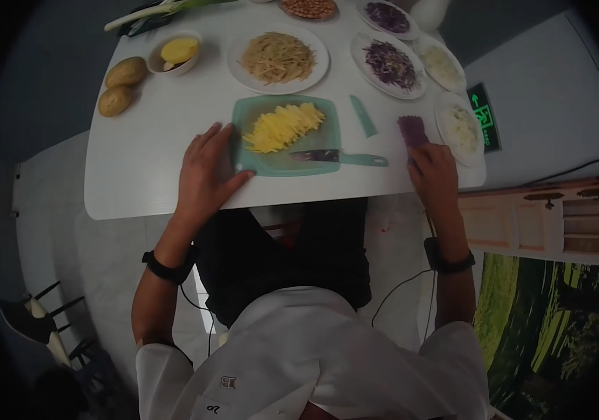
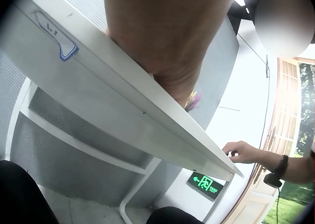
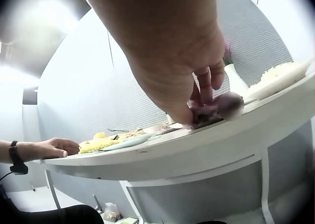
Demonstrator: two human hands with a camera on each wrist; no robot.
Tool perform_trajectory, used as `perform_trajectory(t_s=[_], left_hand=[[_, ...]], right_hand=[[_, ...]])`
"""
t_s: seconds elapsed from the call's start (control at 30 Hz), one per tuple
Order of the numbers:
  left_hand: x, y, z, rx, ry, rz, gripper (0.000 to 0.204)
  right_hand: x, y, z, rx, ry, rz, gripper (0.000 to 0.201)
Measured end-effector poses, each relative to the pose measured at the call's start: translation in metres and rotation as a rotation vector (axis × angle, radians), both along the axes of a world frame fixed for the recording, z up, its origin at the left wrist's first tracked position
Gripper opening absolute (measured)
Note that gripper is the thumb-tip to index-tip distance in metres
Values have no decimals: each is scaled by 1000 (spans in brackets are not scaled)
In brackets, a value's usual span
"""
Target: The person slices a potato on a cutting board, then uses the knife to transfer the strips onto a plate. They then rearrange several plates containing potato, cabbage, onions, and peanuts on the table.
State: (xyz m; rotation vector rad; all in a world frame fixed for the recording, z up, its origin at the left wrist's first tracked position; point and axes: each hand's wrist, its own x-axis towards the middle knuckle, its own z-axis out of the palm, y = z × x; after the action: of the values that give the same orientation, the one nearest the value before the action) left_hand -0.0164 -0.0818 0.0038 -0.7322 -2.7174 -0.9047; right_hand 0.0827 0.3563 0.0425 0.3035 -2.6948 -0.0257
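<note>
A green cutting board (image 1: 285, 166) bears a heap of yellow potato strips (image 1: 282, 127). Across its lower right lies a knife (image 1: 362, 159), blade on the board and green handle beyond its edge. My left hand (image 1: 205, 168) rests at the board's left side, fingers spread, its thumb near the lower left corner. At the right front of the table, my right hand (image 1: 434, 168) grips the near end of a folded purple cloth (image 1: 411, 129). Bent fingers and thumb meet on the cloth in the right wrist view. A green blade-shaped piece (image 1: 363, 115) lies right of the board.
Behind the board stands a plate of pale shreds (image 1: 278, 59). Plates of purple shreds (image 1: 389, 64) and pale pieces (image 1: 460, 129) line the right side. Two potatoes (image 1: 121, 85) and a bowl with a peeled potato (image 1: 179, 52) are at left. The table edge (image 1: 278, 205) runs close before me.
</note>
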Motion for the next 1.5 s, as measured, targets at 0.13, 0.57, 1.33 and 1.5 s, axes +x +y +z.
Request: perform_trajectory(t_s=[0.13, 0.57, 1.33, 1.5], left_hand=[[1, 6, 0, 26, 35, -22, 83], [-1, 10, -9, 69, 56, -31, 82], [-3, 13, -6, -2, 75, -60, 69], [-4, 13, -8, -13, 76, -65, 68]], right_hand=[[-8, 15, -3, 3, -49, 28, 37], [-11, -58, 6, -215, -136, 242, 38], [-38, -76, -5, -49, -80, 351, 32], [-40, -73, -6, -13, -59, 406, 31]])
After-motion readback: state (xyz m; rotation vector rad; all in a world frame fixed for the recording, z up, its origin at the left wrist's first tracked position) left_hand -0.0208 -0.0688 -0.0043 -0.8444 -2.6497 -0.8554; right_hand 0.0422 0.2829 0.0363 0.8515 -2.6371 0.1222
